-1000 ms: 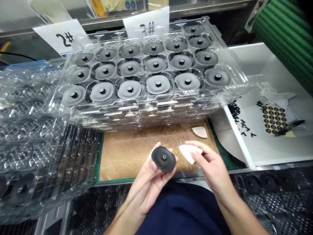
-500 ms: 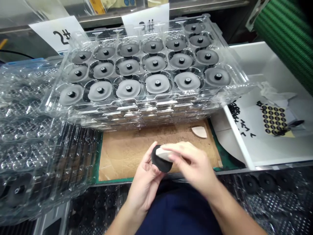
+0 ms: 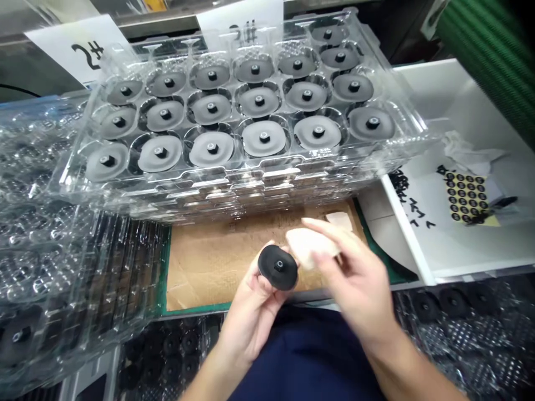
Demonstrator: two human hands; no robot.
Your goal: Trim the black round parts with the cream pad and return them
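Note:
My left hand (image 3: pixel 251 312) pinches a black round disc (image 3: pixel 277 267) with a small nut at its centre, face up over the cardboard sheet (image 3: pixel 209 262). Just right of the disc, my right hand (image 3: pixel 355 284) grips a white wedge-shaped sponge (image 3: pixel 307 245), blurred by motion. A second white wedge (image 3: pixel 340 220) lies on the cardboard behind my right hand. Beyond the cardboard stands a stack of clear plastic trays (image 3: pixel 234 178), the top one filled with several grey dusted discs (image 3: pixel 263 138).
Clear trays holding black discs are piled at the left (image 3: pixel 62 262) and lie below at the right (image 3: pixel 460 323). A white bin (image 3: pixel 418 245) at the right holds a sheet of black dot stickers (image 3: pixel 468 197). Paper labels stand behind the trays. Green ribbed material fills the top right.
My right hand wiped the white wedge across the disc, then drew it back off to the right, uncovering the disc. The view has tilted slightly down.

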